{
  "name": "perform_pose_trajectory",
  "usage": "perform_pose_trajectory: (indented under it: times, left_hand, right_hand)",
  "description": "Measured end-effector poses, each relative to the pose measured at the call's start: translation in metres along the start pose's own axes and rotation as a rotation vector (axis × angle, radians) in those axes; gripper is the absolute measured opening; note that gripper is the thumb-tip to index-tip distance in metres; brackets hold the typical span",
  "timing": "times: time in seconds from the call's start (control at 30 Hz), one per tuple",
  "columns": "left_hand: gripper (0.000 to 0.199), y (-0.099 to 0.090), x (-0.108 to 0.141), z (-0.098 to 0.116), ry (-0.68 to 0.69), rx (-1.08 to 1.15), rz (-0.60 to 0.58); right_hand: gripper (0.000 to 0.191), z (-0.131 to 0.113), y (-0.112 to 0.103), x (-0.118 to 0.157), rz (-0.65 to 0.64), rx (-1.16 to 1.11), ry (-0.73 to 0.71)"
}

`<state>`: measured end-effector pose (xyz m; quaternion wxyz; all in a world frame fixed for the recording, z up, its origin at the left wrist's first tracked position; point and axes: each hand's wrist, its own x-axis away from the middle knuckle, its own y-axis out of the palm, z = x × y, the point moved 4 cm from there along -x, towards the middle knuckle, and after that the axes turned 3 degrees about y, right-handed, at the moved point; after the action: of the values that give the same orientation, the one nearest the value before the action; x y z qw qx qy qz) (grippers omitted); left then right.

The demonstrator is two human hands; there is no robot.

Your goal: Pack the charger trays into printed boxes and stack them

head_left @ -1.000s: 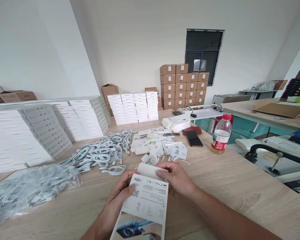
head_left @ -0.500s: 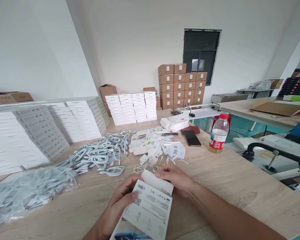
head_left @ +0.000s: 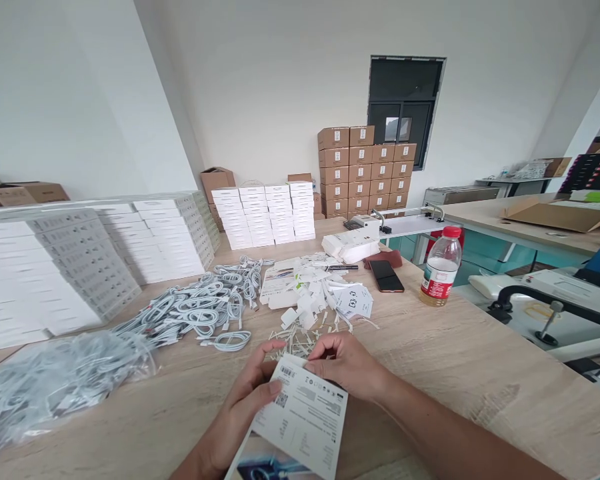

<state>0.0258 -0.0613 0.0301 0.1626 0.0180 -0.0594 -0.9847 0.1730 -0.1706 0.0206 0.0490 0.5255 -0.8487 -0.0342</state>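
A white printed box [head_left: 305, 420] with a barcode, a QR code and a dark picture is held low over the wooden table. My left hand [head_left: 247, 403] grips its left side, the thumb lying on the printed face near the QR code. At the box's top end my right hand [head_left: 345, 367] has its fingers closed on the flap edge. Just beyond the hands lie small white ties [head_left: 300, 339] and a heap of white paper pieces [head_left: 310, 293]. Coiled grey-white cables [head_left: 205, 307] lie to the left of them.
Bagged cables [head_left: 65, 380] lie at the left, before stacked white boxes [head_left: 20, 267]. More white boxes [head_left: 265, 213] stand at the back. A phone [head_left: 386, 275] and a red-capped bottle [head_left: 440, 270] are at the right. Brown cartons [head_left: 365, 173] stand beyond the table.
The flap that stood up at the box's top is now folded down, with only a little of it showing. My right hand has moved slightly left along the top edge.
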Motion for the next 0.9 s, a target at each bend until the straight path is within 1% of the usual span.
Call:
perform_pose_trajectory:
  times: [0.17, 0.23, 0.33, 0.43, 0.47, 0.53, 0.6, 0.63, 0.7, 0.8, 0.87, 0.9]
  left_hand:
    - [0.044, 0.0, 0.0, -0.002, -0.006, 0.046, 0.067]
    - [0.038, 0.001, -0.001, -0.002, 0.004, 0.089, 0.092]
    - [0.032, -0.001, -0.004, -0.001, 0.037, 0.164, 0.166]
    - [0.033, -0.007, -0.005, 0.002, 0.08, 0.207, 0.265]
    - [0.033, -0.01, -0.005, 0.003, 0.087, 0.216, 0.293]
    - [0.033, -0.014, -0.004, 0.004, 0.089, 0.237, 0.323]
    - [0.034, -0.016, -0.004, 0.003, 0.088, 0.251, 0.323]
    - [0.034, -0.018, -0.005, 0.002, 0.089, 0.253, 0.323]
    - [0.036, -0.021, -0.008, 0.0, 0.091, 0.237, 0.318]
    - [0.043, -0.029, -0.013, -0.004, 0.077, 0.142, 0.307]
    - [0.046, -0.035, -0.014, 0.0, 0.083, 0.024, 0.294]
    - [0.045, -0.038, -0.012, 0.004, 0.113, -0.072, 0.304]
  right_hand:
    - [0.033, 0.0, 0.001, 0.003, -0.006, 0.003, 0.007]
    - [0.032, -0.003, 0.001, 0.003, -0.033, -0.034, 0.015]
    - [0.03, -0.005, 0.002, 0.004, -0.082, -0.135, 0.051]
    - [0.04, -0.005, 0.006, 0.007, -0.154, -0.272, 0.12]
    - [0.044, -0.005, 0.007, 0.008, -0.183, -0.287, 0.12]
    - [0.048, -0.006, 0.011, 0.011, -0.244, -0.236, 0.065]
    - [0.049, -0.007, 0.015, 0.014, -0.301, -0.136, -0.01]
    - [0.049, -0.007, 0.017, 0.014, -0.31, -0.106, -0.032]
    - [0.05, -0.003, 0.019, 0.012, -0.268, -0.116, -0.026]
    - [0.051, 0.006, 0.018, 0.005, -0.123, -0.197, 0.018]
    - [0.052, 0.009, 0.016, 0.0, -0.066, -0.208, -0.005]
    - [0.055, 0.01, 0.013, -0.002, -0.04, -0.2, -0.032]
